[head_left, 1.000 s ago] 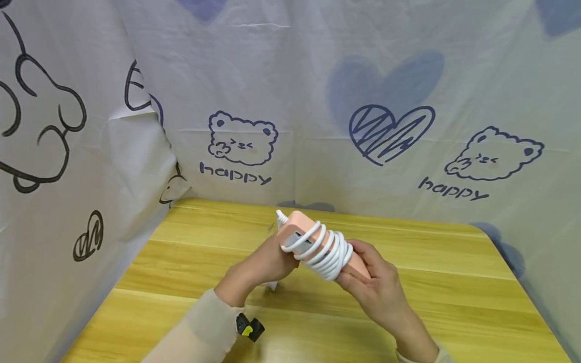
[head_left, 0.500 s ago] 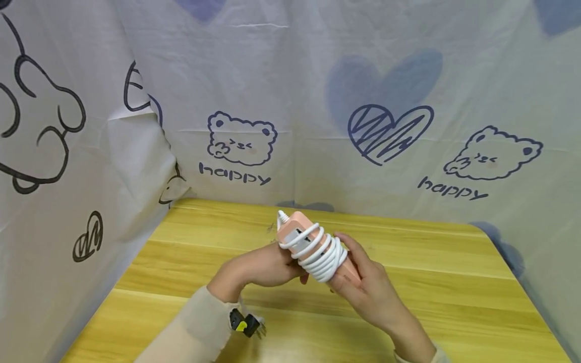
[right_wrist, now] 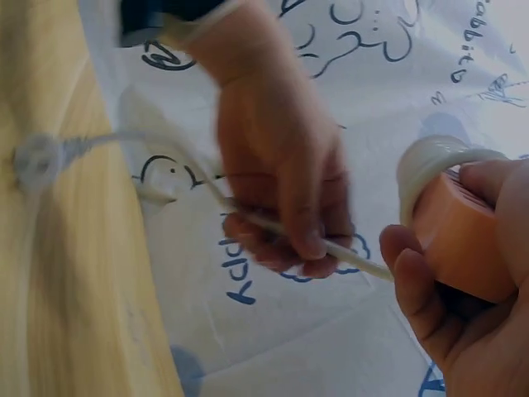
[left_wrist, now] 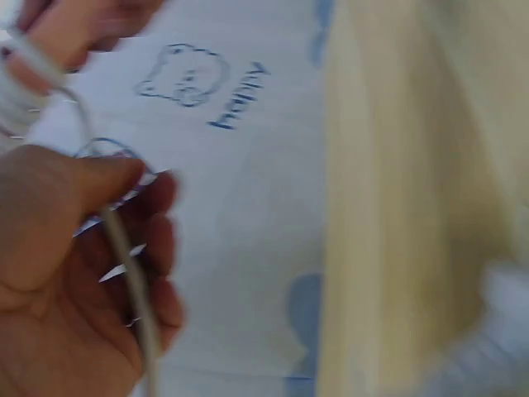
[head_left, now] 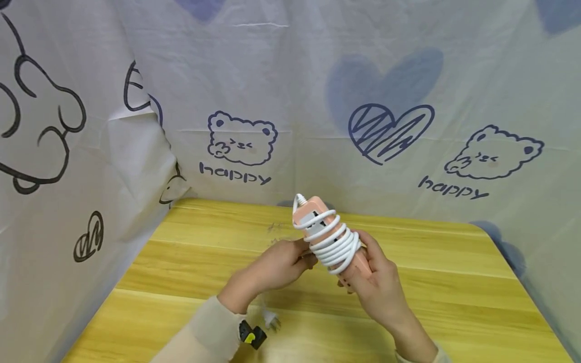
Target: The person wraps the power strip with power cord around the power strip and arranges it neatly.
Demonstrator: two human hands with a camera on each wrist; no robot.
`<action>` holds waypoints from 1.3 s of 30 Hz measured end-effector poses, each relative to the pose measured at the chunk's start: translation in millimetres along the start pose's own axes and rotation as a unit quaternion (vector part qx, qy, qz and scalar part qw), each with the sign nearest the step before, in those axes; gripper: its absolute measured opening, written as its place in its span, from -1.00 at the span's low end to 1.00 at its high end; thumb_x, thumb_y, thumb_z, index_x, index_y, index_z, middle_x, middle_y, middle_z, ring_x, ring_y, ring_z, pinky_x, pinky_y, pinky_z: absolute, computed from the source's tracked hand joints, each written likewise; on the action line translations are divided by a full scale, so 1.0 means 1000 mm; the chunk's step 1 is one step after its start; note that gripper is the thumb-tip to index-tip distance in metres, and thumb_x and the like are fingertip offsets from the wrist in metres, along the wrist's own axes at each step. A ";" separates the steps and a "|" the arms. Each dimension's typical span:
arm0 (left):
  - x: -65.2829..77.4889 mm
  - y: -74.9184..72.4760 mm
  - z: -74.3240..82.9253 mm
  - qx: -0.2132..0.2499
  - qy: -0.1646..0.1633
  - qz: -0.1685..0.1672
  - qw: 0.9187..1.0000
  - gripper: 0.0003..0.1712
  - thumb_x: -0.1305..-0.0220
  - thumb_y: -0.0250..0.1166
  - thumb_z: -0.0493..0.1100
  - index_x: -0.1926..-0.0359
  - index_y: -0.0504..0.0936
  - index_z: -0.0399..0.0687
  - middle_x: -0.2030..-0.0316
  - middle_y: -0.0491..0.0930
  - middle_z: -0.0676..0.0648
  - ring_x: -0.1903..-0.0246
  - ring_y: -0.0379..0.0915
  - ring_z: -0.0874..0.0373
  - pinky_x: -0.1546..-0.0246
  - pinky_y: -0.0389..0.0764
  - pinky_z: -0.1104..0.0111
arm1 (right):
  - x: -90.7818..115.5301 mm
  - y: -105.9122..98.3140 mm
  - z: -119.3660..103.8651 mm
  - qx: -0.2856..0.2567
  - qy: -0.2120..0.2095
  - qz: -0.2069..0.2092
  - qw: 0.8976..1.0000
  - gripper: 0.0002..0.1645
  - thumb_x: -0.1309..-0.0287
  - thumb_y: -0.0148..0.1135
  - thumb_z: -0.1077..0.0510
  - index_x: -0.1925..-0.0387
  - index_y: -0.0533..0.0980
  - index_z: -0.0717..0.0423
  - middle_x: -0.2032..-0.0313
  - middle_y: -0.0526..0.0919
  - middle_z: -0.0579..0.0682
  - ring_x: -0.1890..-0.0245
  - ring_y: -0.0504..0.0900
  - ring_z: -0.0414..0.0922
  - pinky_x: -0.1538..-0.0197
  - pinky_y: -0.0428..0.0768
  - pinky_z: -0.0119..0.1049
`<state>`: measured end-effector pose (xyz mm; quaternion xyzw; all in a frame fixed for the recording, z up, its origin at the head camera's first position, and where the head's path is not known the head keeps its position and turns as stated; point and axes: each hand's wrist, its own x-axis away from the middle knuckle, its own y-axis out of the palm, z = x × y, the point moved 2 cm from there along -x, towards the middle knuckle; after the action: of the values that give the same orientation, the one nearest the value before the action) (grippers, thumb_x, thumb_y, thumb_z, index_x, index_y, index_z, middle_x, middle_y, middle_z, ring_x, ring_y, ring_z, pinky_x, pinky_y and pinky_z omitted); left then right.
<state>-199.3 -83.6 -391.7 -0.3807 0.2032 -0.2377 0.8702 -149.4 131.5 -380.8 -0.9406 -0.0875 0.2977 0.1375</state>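
A pink power strip [head_left: 360,264] is tilted above the table, its white cord [head_left: 333,252] wound round the middle in several turns. My right hand [head_left: 385,290] grips the strip's lower end. Left of the strip, my left hand [head_left: 283,264] pinches the free length of the cord between thumb and fingers, as the left wrist view shows at the cord [left_wrist: 124,256]. From that hand the cord runs down to a white plug [head_left: 272,320] with metal prongs, near the left wrist. In the right wrist view the strip's end [right_wrist: 463,240] faces me.
The wooden table [head_left: 454,292] lies beneath both hands. A white cloth [head_left: 313,91] with bear and heart drawings hangs behind it and along the left side. A black and yellow device [head_left: 251,335] is on the left wrist.
The strip has shifted slightly up and right with my right hand. My left hand, first behind the strip's upper end, is now lower and beside it. The plug has swung into clearer view.
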 end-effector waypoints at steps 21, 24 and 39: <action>0.005 0.003 0.002 -0.121 -0.034 0.003 0.992 -0.77 -0.61 0.14 -0.14 0.28 0.60 0.02 0.35 0.68 0.01 0.36 0.64 0.16 0.30 0.68 0.23 | 0.004 0.000 -0.008 -0.013 -0.044 -0.038 0.998 -0.20 -0.25 0.31 0.52 -0.49 0.35 0.17 0.21 0.72 0.12 0.42 0.69 -0.23 0.44 0.69 -0.27; 0.006 0.004 0.002 -0.138 -0.003 -0.002 0.990 -0.78 -0.65 0.14 -0.04 -0.06 0.68 0.07 0.25 0.74 0.06 0.27 0.68 0.20 0.20 0.70 0.23 | 0.003 -0.004 -0.009 0.059 -0.024 0.018 0.998 -0.33 -0.27 0.40 0.38 -0.36 0.48 0.03 0.29 0.74 -0.04 0.45 0.67 -0.25 0.43 0.66 -0.32; 0.017 -0.013 -0.013 -0.143 -0.014 0.052 0.988 -0.78 -0.68 0.07 -0.02 0.21 0.51 0.11 0.59 0.29 0.16 0.61 0.22 0.28 0.54 0.31 0.38 | -0.003 -0.011 -0.004 -0.007 0.059 0.085 0.995 -0.21 -0.37 0.31 0.41 -0.54 0.34 0.02 0.18 0.76 -0.09 0.44 0.74 -0.17 0.42 0.72 -0.29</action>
<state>-196.1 -108.1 -392.4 -0.4937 0.2422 -0.1556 0.8206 -149.9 140.6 -372.6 -0.9615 -0.0006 0.2515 0.1102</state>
